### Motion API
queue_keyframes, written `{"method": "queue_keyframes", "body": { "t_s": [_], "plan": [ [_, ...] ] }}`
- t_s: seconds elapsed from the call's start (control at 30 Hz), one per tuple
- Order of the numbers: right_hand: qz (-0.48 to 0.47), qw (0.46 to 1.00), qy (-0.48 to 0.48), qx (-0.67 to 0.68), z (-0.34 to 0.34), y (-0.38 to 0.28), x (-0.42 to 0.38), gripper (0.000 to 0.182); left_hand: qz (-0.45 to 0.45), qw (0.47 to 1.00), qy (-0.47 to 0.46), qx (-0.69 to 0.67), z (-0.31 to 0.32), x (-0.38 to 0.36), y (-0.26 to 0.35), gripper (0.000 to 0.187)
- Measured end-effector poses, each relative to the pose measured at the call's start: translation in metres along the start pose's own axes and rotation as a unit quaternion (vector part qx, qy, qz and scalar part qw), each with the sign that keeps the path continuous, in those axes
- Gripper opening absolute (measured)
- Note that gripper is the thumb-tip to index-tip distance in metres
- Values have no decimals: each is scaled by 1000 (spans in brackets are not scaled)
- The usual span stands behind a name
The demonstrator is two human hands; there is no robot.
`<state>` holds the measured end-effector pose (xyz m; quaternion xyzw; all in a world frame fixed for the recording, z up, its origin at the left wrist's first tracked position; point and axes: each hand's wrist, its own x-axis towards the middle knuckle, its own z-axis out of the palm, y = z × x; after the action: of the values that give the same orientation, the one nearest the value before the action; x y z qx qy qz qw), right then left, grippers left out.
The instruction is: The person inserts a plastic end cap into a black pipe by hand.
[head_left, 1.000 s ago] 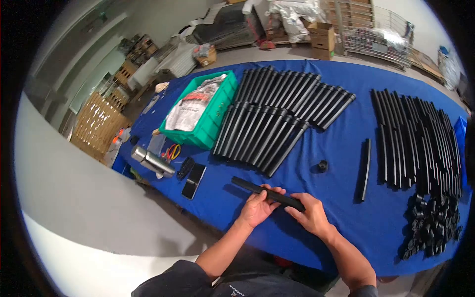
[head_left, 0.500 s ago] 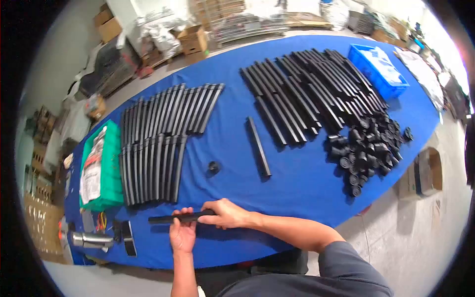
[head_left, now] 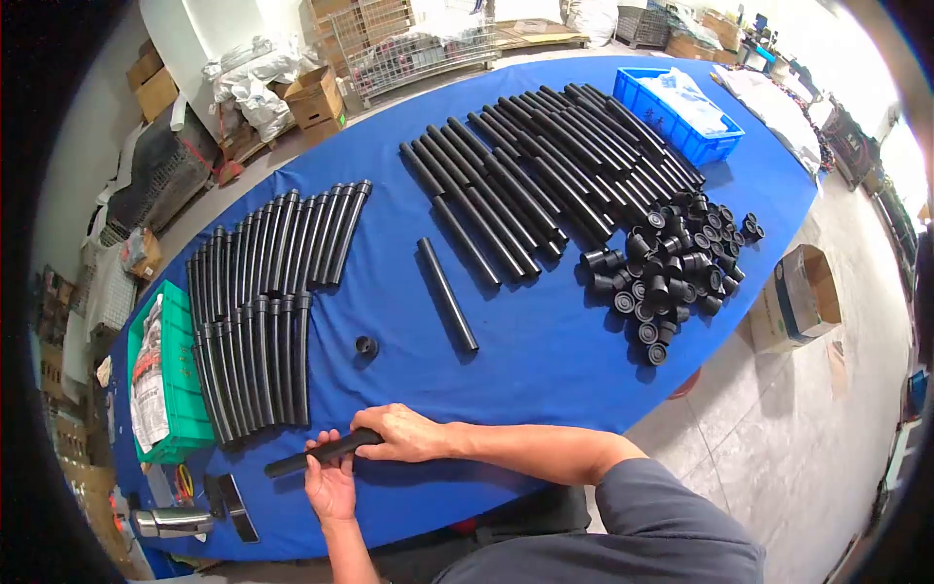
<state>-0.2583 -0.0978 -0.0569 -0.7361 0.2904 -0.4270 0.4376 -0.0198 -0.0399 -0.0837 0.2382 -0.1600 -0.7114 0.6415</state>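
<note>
A black tube (head_left: 290, 464) lies slanted across my two hands above the near edge of the table. My left hand (head_left: 333, 485) cradles its middle, palm up, with fingers curled round it. My right hand (head_left: 409, 434) is closed over the tube's right end, so whatever sits at that end is hidden. Just beyond the hands stands a single black end cap (head_left: 366, 346). One loose black tube (head_left: 449, 296) lies farther right on the blue cloth (head_left: 530, 360).
Capped tubes (head_left: 255, 360) lie in two rows at left, beside a green crate (head_left: 185, 409). Bare tubes (head_left: 506, 209) cover the far right, near a blue bin (head_left: 671, 127) and a heap of caps (head_left: 671, 268). A phone (head_left: 238, 511) and metal cylinder (head_left: 173, 523) sit near left.
The camera view has turned, shifting the table's contents leftward. The held tube now slants more, its left end lower in view. Both hands keep hold of it.
</note>
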Motion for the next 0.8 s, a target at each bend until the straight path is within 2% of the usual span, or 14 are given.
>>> {"method": "queue_keyframes", "body": {
  "t_s": [0.07, 0.17, 0.23, 0.27, 0.3, 0.37, 0.4, 0.43, 0.53, 0.57, 0.67, 0.7, 0.73, 0.8],
  "plan": [
    [71, 994, -77, 14, -10, -9, 1, 37, 1, 1000, -7, 4, -1, 0, 1, 29],
    [243, 952, -139, 124, -26, -33, 8, 33, -1, 1000, -12, -2, 0, 0, 0, 28],
    [10, 999, -31, -8, -6, -7, -1, 34, -1, 1000, -6, -12, 0, -1, 1, 28],
    [-108, 991, 23, -75, 3, 6, -3, 34, -1, 1000, -3, -18, 0, -1, 1, 29],
    [-160, 979, 48, -118, 7, 11, -2, 40, -3, 1000, -2, -23, -1, -1, 1, 29],
    [74, 993, -57, 70, -10, -17, 2, 42, -7, 999, 1, -31, -2, -1, 2, 29],
    [190, 962, -107, 164, -18, -27, 4, 43, -10, 999, -3, -37, -1, -1, 2, 29],
    [247, 935, -126, 222, -21, -27, 8, 42, -13, 999, -7, -42, -1, -1, 3, 29],
    [127, 986, -82, 68, -15, -18, 4, 40, -5, 999, 2, -45, -4, -1, 2, 30],
    [-15, 1000, -9, -9, -3, -2, -1, 38, 1, 999, 9, -43, -5, -1, 2, 30],
    [-86, 986, -19, -139, 0, -5, -6, 36, -5, 998, -6, -60, -8, -1, 2, 30],
    [-48, 996, -18, -68, 0, -8, -6, 37, -12, 998, -16, -64, -7, -1, 3, 30],
    [64, 995, -71, 4, -9, -20, 0, 38, -18, 997, -25, -67, -5, -1, 3, 30],
    [281, 933, -172, 146, -29, -38, 11, 39, -19, 997, -31, -61, -5, -1, 3, 30]
  ]
}}
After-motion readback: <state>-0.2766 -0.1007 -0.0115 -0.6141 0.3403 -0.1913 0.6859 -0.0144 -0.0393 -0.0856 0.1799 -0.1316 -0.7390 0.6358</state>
